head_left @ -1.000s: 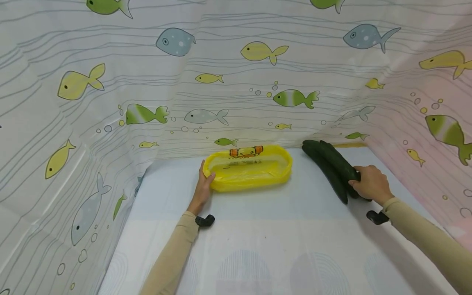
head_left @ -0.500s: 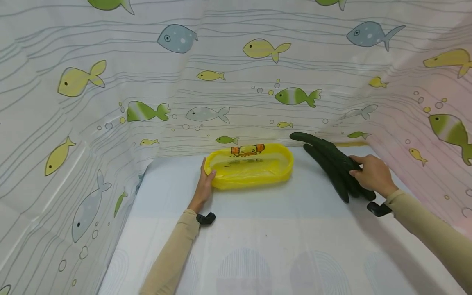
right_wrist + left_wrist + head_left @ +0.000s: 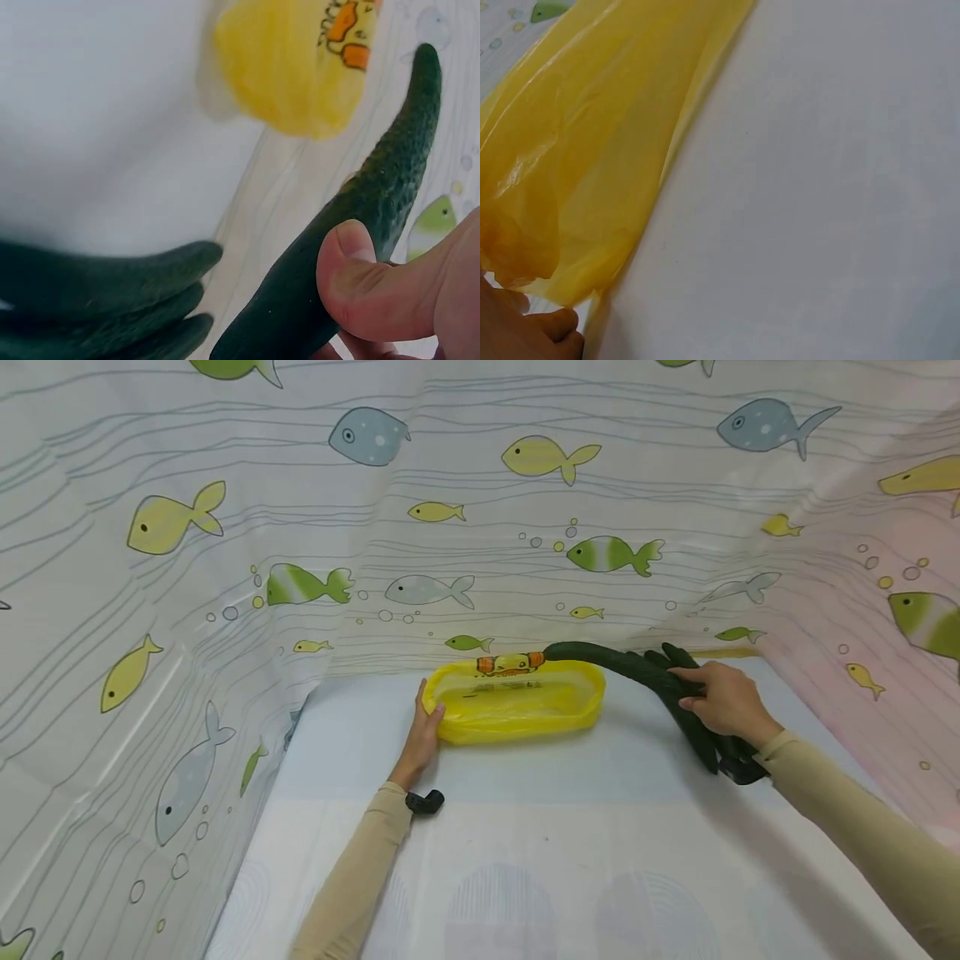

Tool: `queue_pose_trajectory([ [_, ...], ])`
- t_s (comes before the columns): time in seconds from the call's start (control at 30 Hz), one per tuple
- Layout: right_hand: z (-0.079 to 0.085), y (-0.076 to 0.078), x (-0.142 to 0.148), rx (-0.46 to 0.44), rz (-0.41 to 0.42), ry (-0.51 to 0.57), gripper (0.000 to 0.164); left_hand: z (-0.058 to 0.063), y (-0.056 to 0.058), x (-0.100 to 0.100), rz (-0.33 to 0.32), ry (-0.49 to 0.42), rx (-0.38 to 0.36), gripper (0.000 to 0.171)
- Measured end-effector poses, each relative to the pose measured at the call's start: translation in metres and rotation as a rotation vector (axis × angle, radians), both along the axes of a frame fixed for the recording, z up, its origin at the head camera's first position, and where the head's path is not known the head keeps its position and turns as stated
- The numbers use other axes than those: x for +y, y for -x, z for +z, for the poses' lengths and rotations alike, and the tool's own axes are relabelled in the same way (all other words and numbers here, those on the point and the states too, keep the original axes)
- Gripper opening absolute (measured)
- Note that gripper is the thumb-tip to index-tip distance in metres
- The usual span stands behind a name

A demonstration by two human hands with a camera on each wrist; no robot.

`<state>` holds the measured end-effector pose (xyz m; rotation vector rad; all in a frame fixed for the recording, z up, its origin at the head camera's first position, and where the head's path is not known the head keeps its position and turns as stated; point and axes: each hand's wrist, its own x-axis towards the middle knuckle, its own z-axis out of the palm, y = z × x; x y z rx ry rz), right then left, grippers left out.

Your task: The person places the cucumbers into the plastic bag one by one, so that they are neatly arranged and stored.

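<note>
In the head view a yellow plastic bag [image 3: 517,728] with a wide oval mouth and a cartoon print sits near the back of the table. My left hand [image 3: 422,737] grips its left end, thumb on the near side; the left wrist view shows the thin crinkled film [image 3: 607,150] beside the fingers. My right hand [image 3: 726,700] holds a long dark green cucumber [image 3: 300,262], thumb across its side. Its far tip points left and overlaps the bag's back rim in the head view. Several other cucumbers [image 3: 97,292] lie together below, partly hidden by the right hand and wrist.
A white table [image 3: 495,827] with pale printed shapes lies in front. Fish-patterned sheeting [image 3: 465,552] rises behind and along both sides. Each wrist wears a small black camera [image 3: 425,802].
My right hand has drawn one cucumber up from the pile and moved it left, its tip swinging to the bag's back rim. The left hand keeps its hold on the bag.
</note>
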<state>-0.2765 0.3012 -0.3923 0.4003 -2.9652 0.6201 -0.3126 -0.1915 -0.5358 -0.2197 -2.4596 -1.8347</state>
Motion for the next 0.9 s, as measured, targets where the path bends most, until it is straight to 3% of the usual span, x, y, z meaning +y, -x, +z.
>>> queue_pose_trajectory([
  [0.23,0.003,0.009,-0.032,0.007,0.068,-0.016,0.054,0.005,-0.002,-0.001,-0.025,0.028,-0.028,0.072],
  [0.37,0.003,0.015,-0.053,0.021,0.092,-0.038,0.053,0.026,-0.012,0.001,-0.045,0.056,-0.054,0.071],
  [0.5,0.001,0.025,-0.073,0.036,0.119,-0.065,0.051,0.021,-0.009,0.000,-0.029,0.067,-0.005,0.070],
  [0.6,0.000,0.033,-0.087,0.040,0.141,-0.087,0.050,0.002,0.001,-0.003,-0.005,0.054,0.041,0.071],
  [0.9,-0.008,0.048,-0.120,0.042,0.223,-0.148,0.047,-0.001,0.000,0.000,0.006,0.068,0.064,0.070],
])
